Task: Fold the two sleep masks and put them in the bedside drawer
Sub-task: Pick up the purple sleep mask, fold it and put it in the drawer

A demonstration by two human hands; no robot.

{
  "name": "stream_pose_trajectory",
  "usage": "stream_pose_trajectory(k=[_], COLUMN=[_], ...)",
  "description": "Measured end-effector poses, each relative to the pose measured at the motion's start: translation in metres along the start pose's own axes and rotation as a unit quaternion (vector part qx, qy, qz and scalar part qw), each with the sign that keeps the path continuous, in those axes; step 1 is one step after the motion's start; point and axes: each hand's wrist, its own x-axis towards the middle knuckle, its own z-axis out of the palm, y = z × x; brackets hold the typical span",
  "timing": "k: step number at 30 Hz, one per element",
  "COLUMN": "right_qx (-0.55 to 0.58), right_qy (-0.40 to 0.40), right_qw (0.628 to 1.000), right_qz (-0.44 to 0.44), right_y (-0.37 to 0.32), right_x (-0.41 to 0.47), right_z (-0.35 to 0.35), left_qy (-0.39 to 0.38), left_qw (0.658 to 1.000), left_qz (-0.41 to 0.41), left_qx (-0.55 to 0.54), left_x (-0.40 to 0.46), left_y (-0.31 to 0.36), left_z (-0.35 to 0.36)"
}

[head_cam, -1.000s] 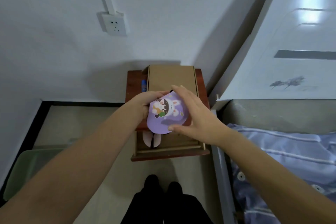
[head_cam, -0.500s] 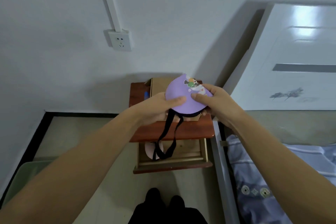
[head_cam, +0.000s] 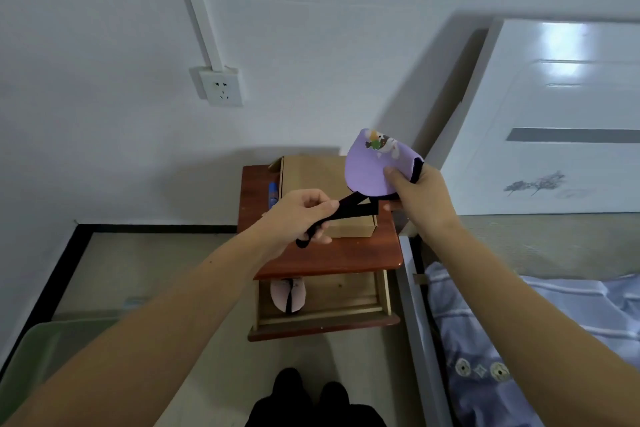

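Fingers of right hand (head_cam: 420, 199): thumb on the lilac face and the other fingers behind it, pinched tight on the folded purple sleep mask (head_cam: 375, 165).
Fingers of left hand (head_cam: 303, 217): curled together around the black elastic strap (head_cam: 341, 213), thumb pressed on top; the end of the strap sticks out below the fist.
Purple sleep mask: held in the air above the right rear of the nightstand, doubled over, with a cartoon print along its upper edge and a black backing showing at the right.
Strap: runs in two bands from the lower edge of the mask down and left into the left fist, drawn fairly straight.
Pink sleep mask (head_cam: 288, 295): lies folded in the open bedside drawer (head_cam: 322, 319), at its left side, a dark strap line down its middle.
Bedside drawer: pulled out toward the camera under the nightstand (head_cam: 329, 256) top.
Cardboard box (head_cam: 311, 177): sits on the nightstand top, behind the hands.
Blue object (head_cam: 273, 196): just left of the box on the nightstand; too small to identify.
Bed (head_cam: 554, 322): right of the nightstand, with patterned blue bedding and a white headboard (head_cam: 561, 114).
Wall socket (head_cam: 221, 88): on the wall above and left of the nightstand.
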Motion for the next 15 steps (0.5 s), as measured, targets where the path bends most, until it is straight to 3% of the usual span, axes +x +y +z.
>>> stream_pose_trajectory(k=[2,8,15], right_qx=[-0.080,-0.126,-0.218], right_qy=[-0.014,-0.029,-0.107], right_qw=[0.996,0.988,0.963], right_qz=[-0.024,-0.085,-0.119], right_y=[0.001,-0.002,0.000], right_x=[0.000,-0.002,-0.002], right_z=[-0.002,0.001,-0.006], left_qy=[0.009,-0.152,-0.075], left_qw=[1.000,0.985,0.973], left_qz=[0.004,-0.079,0.011], left_qx=[0.018,0.031,-0.219], left_x=[0.000,0.002,0.011], left_y=[0.002,0.003,-0.007], left_z=[-0.002,-0.009,-0.036])
